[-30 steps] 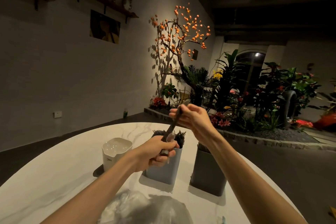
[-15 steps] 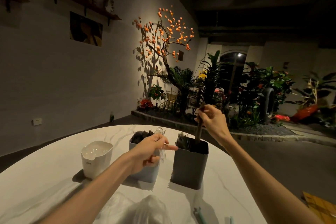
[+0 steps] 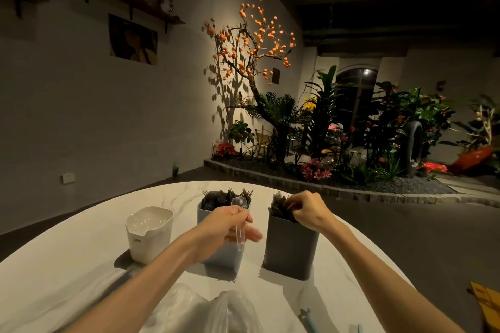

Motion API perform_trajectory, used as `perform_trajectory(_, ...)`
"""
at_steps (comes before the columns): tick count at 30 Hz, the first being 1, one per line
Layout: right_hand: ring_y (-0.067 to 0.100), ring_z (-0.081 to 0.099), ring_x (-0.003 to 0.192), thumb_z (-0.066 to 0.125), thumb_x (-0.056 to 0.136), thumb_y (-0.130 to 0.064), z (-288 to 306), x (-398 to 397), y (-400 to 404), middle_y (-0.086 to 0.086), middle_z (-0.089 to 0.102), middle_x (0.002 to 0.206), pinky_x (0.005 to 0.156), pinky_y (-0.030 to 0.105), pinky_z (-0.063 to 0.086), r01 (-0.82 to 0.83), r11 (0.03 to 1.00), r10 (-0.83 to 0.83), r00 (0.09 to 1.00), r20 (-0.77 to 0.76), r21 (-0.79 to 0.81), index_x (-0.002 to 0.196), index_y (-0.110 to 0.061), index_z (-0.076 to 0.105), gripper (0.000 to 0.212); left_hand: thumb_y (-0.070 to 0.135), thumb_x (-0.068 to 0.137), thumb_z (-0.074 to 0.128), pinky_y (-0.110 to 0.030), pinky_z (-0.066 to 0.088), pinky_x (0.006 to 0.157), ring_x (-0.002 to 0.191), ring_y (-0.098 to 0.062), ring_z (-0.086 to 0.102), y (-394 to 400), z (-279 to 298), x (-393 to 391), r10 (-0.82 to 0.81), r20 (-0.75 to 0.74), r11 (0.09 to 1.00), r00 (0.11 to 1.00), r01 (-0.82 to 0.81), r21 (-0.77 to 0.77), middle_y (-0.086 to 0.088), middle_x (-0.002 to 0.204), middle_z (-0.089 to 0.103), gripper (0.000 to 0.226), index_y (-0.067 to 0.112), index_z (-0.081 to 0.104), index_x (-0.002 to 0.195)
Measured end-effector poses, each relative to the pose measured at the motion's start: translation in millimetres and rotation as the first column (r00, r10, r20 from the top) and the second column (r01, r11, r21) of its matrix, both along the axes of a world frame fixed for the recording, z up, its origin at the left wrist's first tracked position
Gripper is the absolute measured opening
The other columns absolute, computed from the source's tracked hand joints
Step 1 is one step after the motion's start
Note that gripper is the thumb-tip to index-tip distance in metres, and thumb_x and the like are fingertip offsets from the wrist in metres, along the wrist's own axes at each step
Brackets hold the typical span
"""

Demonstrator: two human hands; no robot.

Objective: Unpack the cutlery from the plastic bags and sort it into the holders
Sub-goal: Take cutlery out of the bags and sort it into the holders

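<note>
Three holders stand in a row on the white marble table point(image 3: 67, 273): a white holder point(image 3: 149, 234) at the left, a light grey holder point(image 3: 224, 258) in the middle holding several black forks and spoons, and a dark grey holder point(image 3: 290, 249) at the right with dark cutlery in it. My left hand point(image 3: 228, 227) holds a clear plastic spoon point(image 3: 239, 220) in front of the middle holder, bowl up. My right hand point(image 3: 307, 209) is at the rim of the dark grey holder, its fingers curled on the dark cutlery there. Clear plastic bags point(image 3: 216, 311) lie at the near edge.
Scissors with light blue handles point(image 3: 308, 320) lie on the table near my right forearm. Beyond the table's far edge are a dark floor, a planted bed point(image 3: 338, 143) with an orange-fruited tree point(image 3: 251, 43), and a wall with shelves.
My right hand has lowered the dark utensil into the dark grey holder and now sits at its rim. My left hand still holds the clear spoon, shifted slightly right.
</note>
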State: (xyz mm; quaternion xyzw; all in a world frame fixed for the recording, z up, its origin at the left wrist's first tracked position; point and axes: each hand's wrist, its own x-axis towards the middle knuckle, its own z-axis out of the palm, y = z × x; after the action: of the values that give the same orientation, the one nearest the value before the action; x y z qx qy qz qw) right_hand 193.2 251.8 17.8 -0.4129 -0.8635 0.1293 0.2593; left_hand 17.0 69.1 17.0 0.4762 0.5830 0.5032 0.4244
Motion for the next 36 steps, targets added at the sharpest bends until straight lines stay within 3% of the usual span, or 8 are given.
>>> perform_trajectory(3, 0.019, 0.069, 0.091, 0.059, 0.095, -0.012, 12.9, -9.4, -22.8, 0.004, 0.074, 0.104, 0.077, 0.030, 0.060, -0.001, 0.985, 0.035, 0.980, -0.194, 0.175, 0.109, -0.015, 0.076, 0.022, 0.025, 0.109, 0.042, -0.033, 0.060, 0.071, 0.059, -0.018, 0.059, -5.6, -1.5, 1.3, -0.047, 0.166, 0.999, 0.985, 0.050, -0.016, -0.006, 0.065, 0.057, 0.024, 0.005, 0.054, 0.104)
perform_trajectory(7, 0.010, 0.066, 0.074, 0.065, 0.084, -0.063, 44.4, -39.5, -82.0, -0.007, 0.067, 0.102, 0.052, 0.013, 0.046, -0.343, 0.910, 0.282, 0.924, -0.260, -0.234, 0.127, -0.026, 0.063, 0.056, 0.021, 0.110, 0.037, -0.020, 0.040, 0.053, 0.056, -0.010, 0.037, -8.3, 4.2, 5.6, -0.027, 0.140, 0.999, 0.990, 0.030, -0.020, -0.001, 0.067, 0.043, 0.022, 0.009, 0.054, 0.105)
perform_trajectory(14, 0.007, 0.071, 0.085, 0.080, 0.082, -0.044, 32.6, -93.3, -115.3, -0.010, 0.075, 0.087, 0.072, 0.020, 0.057, -0.438, 0.891, 0.386, 0.869, -0.309, -0.119, 0.094, -0.022, 0.079, 0.024, 0.018, 0.107, 0.035, -0.022, 0.043, 0.059, 0.069, -0.011, 0.045, -37.6, 1.0, -24.8, 0.120, -0.044, 0.991, 0.992, -0.122, -0.046, -0.003, 0.081, 0.050, 0.019, 0.016, 0.054, 0.105)
perform_trajectory(19, 0.020, 0.071, 0.105, 0.062, 0.098, -0.029, 28.4, -134.2, -123.3, 0.002, 0.075, 0.113, 0.090, 0.032, 0.059, -0.704, 0.586, 0.566, 0.710, -0.419, -0.402, 0.126, -0.013, 0.068, 0.032, 0.011, 0.101, 0.042, -0.019, 0.026, 0.052, 0.055, -0.007, 0.030, -71.7, -8.8, -86.1, 0.127, 0.102, 0.990, 0.987, -0.121, -0.068, 0.002, 0.064, 0.038, 0.014, 0.010, 0.053, 0.109)
perform_trajectory(24, 0.013, 0.074, 0.091, 0.070, 0.094, -0.020, 23.0, -191.7, -139.0, 0.004, 0.077, 0.105, 0.074, 0.021, 0.056, -0.743, 0.614, 0.679, 0.670, -0.301, -0.268, 0.119, -0.009, 0.073, 0.028, 0.008, 0.096, 0.052, -0.016, 0.040, 0.052, 0.055, -0.008, 0.044, -89.5, -16.3, -132.1, 0.160, -0.056, 0.986, 0.986, -0.162, -0.049, -0.002, 0.080, 0.056, 0.014, 0.014, 0.055, 0.108)
perform_trajectory(27, 0.015, 0.075, 0.087, 0.076, 0.088, -0.019, 30.6, -222.7, -140.0, 0.004, 0.078, 0.098, 0.074, 0.022, 0.058, -0.714, 0.662, 0.624, 0.694, -0.359, -0.229, 0.109, -0.007, 0.077, 0.024, 0.022, 0.086, 0.067, -0.031, 0.055, 0.090, 0.095, -0.016, 0.060, -87.4, -25.0, -158.4, 0.240, -0.148, 0.969, 0.959, -0.246, -0.030, 0.001, 0.115, 0.062, 0.032, 0.026, 0.057, 0.116)
perform_trajectory(30, 0.012, 0.074, 0.079, 0.078, 0.087, -0.024, 39.3, -245.2, -130.2, 0.000, 0.078, 0.092, 0.070, 0.018, 0.057, -0.557, 0.828, 0.490, 0.773, -0.402, -0.061, 0.108, -0.010, 0.078, 0.025, 0.015, 0.088, 0.066, -0.036, 0.047, 0.094, 0.118, -0.022, 0.052, -83.6, -34.8, -182.8, 0.493, -0.050, 0.870, 0.869, -0.491, 0.042, 0.001, 0.127, 0.053, 0.037, 0.027, 0.055, 0.121)
perform_trajectory(36, 0.008, 0.072, 0.087, 0.077, 0.088, -0.023, 12.0, -276.6, -119.1, 0.003, 0.078, 0.100, 0.084, 0.029, 0.061, -0.486, 0.872, 0.488, 0.856, -0.167, 0.057, 0.104, -0.012, 0.079, 0.019, 0.004, 0.093, 0.056, -0.040, 0.053, 0.094, 0.101, -0.017, 0.054, -81.1, -60.8, -211.1, 0.662, -0.064, 0.748, 0.747, -0.664, -0.005, 0.001, 0.115, 0.052, 0.028, 0.020, 0.058, 0.116)
